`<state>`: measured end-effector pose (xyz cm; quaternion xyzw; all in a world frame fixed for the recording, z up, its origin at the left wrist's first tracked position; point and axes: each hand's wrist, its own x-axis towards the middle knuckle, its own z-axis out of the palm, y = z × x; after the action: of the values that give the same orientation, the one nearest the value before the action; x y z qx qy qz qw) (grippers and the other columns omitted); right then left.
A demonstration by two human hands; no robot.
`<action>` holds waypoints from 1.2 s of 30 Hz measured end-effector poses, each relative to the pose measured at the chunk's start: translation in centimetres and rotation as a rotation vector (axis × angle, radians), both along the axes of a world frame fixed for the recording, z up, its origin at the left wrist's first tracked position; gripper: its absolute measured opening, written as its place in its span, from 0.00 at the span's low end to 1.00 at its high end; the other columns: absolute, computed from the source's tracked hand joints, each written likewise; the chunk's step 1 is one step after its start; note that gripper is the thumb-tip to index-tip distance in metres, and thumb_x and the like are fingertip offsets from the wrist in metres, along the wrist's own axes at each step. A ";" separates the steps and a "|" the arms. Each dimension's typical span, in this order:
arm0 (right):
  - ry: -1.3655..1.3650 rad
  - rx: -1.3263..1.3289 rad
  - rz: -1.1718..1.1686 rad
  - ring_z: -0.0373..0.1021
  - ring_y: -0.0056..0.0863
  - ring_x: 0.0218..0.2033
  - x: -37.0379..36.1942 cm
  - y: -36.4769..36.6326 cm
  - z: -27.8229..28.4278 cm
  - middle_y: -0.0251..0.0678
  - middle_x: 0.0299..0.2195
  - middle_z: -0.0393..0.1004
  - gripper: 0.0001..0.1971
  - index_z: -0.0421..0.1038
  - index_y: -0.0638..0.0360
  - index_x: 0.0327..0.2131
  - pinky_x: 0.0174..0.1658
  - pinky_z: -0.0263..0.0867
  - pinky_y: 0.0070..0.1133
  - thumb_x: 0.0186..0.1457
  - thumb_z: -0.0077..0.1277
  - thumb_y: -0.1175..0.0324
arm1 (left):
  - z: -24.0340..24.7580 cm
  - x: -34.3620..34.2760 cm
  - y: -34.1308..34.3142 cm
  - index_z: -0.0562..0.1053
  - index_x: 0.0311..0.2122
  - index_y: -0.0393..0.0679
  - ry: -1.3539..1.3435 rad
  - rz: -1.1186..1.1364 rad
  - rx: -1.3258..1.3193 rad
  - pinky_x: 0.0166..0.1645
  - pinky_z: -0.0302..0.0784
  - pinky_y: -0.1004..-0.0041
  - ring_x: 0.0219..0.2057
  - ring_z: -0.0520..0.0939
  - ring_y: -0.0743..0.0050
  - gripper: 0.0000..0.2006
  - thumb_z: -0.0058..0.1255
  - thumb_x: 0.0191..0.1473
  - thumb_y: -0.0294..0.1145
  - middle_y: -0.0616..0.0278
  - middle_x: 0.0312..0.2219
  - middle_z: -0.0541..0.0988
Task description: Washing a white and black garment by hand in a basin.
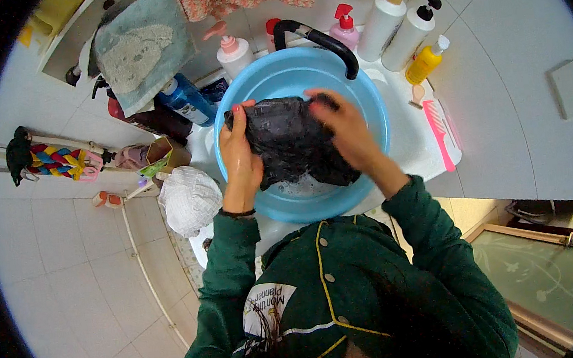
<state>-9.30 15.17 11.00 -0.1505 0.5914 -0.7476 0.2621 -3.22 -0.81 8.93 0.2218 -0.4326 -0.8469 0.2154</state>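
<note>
A wet, crumpled black cloth [286,135] is spread between my hands above the light blue basin [223,92]. My left hand [239,157] grips its left edge, the thumb lying on top and the fingers mostly hidden beneath. At the upper right of the cloth, my right hand [352,131] is closed on a bunched dark fold, slightly smeared by motion. Soapy water [299,187] with white foam shows below the cloth's lower edge. Over the basin's back rim arches a black faucet [318,36].
Pump bottles [382,24] line the sink's back edge, with a yellow bottle [426,61] and a pink comb [439,135] at right. A white cloth cap [191,199] sits left of the basin. A blue-grey towel [142,52] hangs at upper left.
</note>
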 end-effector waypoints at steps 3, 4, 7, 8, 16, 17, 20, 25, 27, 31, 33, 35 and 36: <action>0.835 0.242 -0.107 0.66 0.28 0.23 3.7 -3.6 -1.7 0.39 0.21 0.68 0.08 0.67 0.57 0.22 0.31 0.62 0.21 0.47 0.48 0.64 | -3.9 -0.6 0.5 0.69 0.31 0.42 -0.081 0.077 -0.177 0.33 0.68 0.75 0.28 0.72 0.75 0.16 0.44 0.52 0.47 0.64 0.27 0.72; 1.032 0.260 -0.182 0.65 0.32 0.17 3.6 -4.1 -2.1 0.41 0.16 0.66 0.11 0.66 0.57 0.18 0.26 0.62 0.23 0.48 0.47 0.62 | -3.6 -0.7 2.1 0.69 0.30 0.43 0.026 -0.015 -0.331 0.32 0.67 0.74 0.28 0.71 0.76 0.16 0.43 0.53 0.47 0.65 0.26 0.71; 0.947 0.659 -0.297 0.66 0.42 0.15 -1.3 -5.6 -2.4 0.41 0.14 0.67 0.17 0.64 0.52 0.18 0.19 0.61 0.34 0.51 0.39 0.53 | 1.7 -0.5 7.7 0.67 0.41 0.38 -0.285 0.098 0.028 0.38 0.66 0.73 0.34 0.72 0.71 0.21 0.41 0.53 0.48 0.63 0.31 0.73; 1.226 0.834 -0.217 0.66 0.40 0.15 0.6 -6.3 -2.5 0.40 0.12 0.66 0.14 0.65 0.51 0.18 0.19 0.61 0.34 0.52 0.40 0.56 | 1.3 -1.1 6.6 0.67 0.41 0.38 -0.274 0.098 0.024 0.38 0.66 0.73 0.34 0.72 0.71 0.21 0.41 0.53 0.48 0.63 0.31 0.73; 0.648 0.371 -0.160 0.67 0.24 0.21 -4.6 -1.3 -0.2 0.34 0.13 0.62 0.14 0.64 0.57 0.17 0.25 0.58 0.24 0.52 0.43 0.63 | 3.3 1.0 1.3 0.68 0.32 0.42 0.019 -0.317 -0.152 0.37 0.66 0.81 0.32 0.71 0.81 0.10 0.55 0.45 0.30 0.68 0.28 0.69; 0.440 0.408 -0.046 0.66 0.16 0.26 -4.4 -0.6 -0.2 0.26 0.16 0.63 0.10 0.66 0.55 0.21 0.29 0.60 0.18 0.53 0.44 0.64 | 3.2 1.1 0.2 0.69 0.31 0.41 -0.007 -0.313 -0.410 0.38 0.66 0.80 0.32 0.71 0.81 0.09 0.55 0.44 0.28 0.67 0.29 0.70; -0.208 0.026 0.135 0.66 0.15 0.30 -2.9 0.5 1.9 0.22 0.24 0.67 0.07 0.68 0.57 0.29 0.34 0.61 0.14 0.51 0.46 0.65 | 4.3 1.1 -2.0 0.71 0.29 0.41 -0.069 -0.392 -0.787 0.39 0.65 0.79 0.32 0.71 0.79 0.07 0.55 0.41 0.25 0.66 0.30 0.71; -0.328 0.038 0.508 0.67 0.17 0.34 -3.0 0.9 0.1 0.30 0.33 0.71 0.13 0.68 0.59 0.38 0.38 0.64 0.18 0.50 0.49 0.63 | 5.5 0.7 -1.8 0.73 0.26 0.39 0.060 -0.546 -0.881 0.41 0.64 0.78 0.33 0.71 0.75 0.05 0.55 0.39 0.22 0.63 0.30 0.71; -0.043 0.078 0.539 0.67 0.16 0.33 -3.2 1.0 0.1 0.30 0.32 0.71 0.12 0.70 0.59 0.36 0.39 0.63 0.18 0.52 0.47 0.62 | 5.6 0.7 -1.8 0.73 0.26 0.38 0.170 -0.595 -0.863 0.41 0.64 0.78 0.34 0.71 0.73 0.06 0.55 0.38 0.22 0.62 0.30 0.71; -0.239 0.039 0.449 0.63 0.11 0.27 -3.2 1.8 3.2 0.24 0.28 0.68 0.12 0.70 0.60 0.32 0.34 0.60 0.12 0.51 0.48 0.61 | 4.9 1.1 -2.2 0.73 0.27 0.38 0.174 -0.492 -0.916 0.41 0.64 0.78 0.34 0.71 0.73 0.07 0.55 0.38 0.21 0.62 0.30 0.71; -0.119 0.133 0.515 0.63 0.10 0.26 -3.0 1.2 2.2 0.23 0.27 0.66 0.12 0.70 0.59 0.31 0.33 0.60 0.12 0.51 0.47 0.60 | 4.8 1.1 -2.3 0.73 0.27 0.39 0.167 -0.557 -0.953 0.42 0.63 0.77 0.34 0.71 0.74 0.06 0.55 0.38 0.22 0.62 0.29 0.70; 0.004 0.227 0.580 0.62 0.10 0.25 -3.3 1.2 1.5 0.22 0.25 0.65 0.12 0.70 0.58 0.31 0.32 0.59 0.12 0.52 0.47 0.59 | 4.7 0.9 -2.1 0.72 0.27 0.39 0.149 -0.551 -0.913 0.42 0.63 0.78 0.34 0.70 0.75 0.06 0.54 0.39 0.23 0.63 0.29 0.70; 0.070 0.226 0.479 0.61 0.10 0.27 -3.8 1.3 1.4 0.22 0.25 0.64 0.12 0.69 0.58 0.32 0.33 0.59 0.13 0.53 0.46 0.59 | 4.6 0.9 -2.1 0.72 0.27 0.40 0.131 -0.541 -0.873 0.42 0.62 0.78 0.34 0.70 0.76 0.06 0.54 0.40 0.23 0.64 0.29 0.70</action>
<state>-13.09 16.46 12.39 -0.2814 0.6275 -0.5878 0.4260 -2.31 -2.92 13.49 -0.0620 -0.7731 -0.6252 0.0877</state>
